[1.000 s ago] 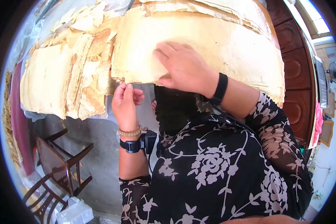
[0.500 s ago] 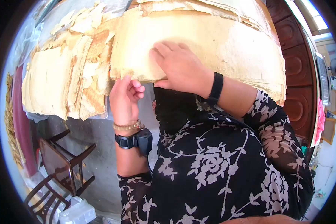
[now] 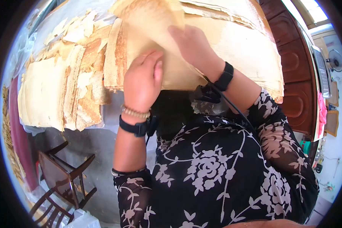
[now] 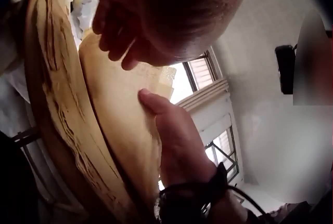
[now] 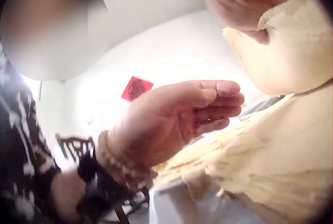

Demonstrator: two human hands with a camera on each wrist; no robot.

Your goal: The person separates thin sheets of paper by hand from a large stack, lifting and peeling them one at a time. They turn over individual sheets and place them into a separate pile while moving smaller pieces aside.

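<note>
A thin pale-yellow sheet [image 3: 150,19] is raised and folded over above a broad stack of similar sheets [image 3: 235,49]. My right hand [image 3: 195,45] grips its near edge; in the left wrist view, the thumb of that right hand [image 4: 177,135] lies across the face of the raised sheet [image 4: 117,94]. Low over the stack's left part is my left hand [image 3: 142,78]. The right wrist view shows this left hand [image 5: 177,115] with fingers extended together, thumb alongside, and nothing in it. Motion blurs the raised sheet.
Left of the stack lies another pile of ragged, flaky sheets [image 3: 45,89], with torn pieces [image 3: 79,28] behind it. A dark wooden chair [image 3: 59,169] stands on the floor at lower left. Brown cabinets [image 3: 298,76] line the right side.
My right hand has lifted and folded the top sheet up and away from the front edge. My left hand has moved from the sheet's front corner rightward and farther over the stack.
</note>
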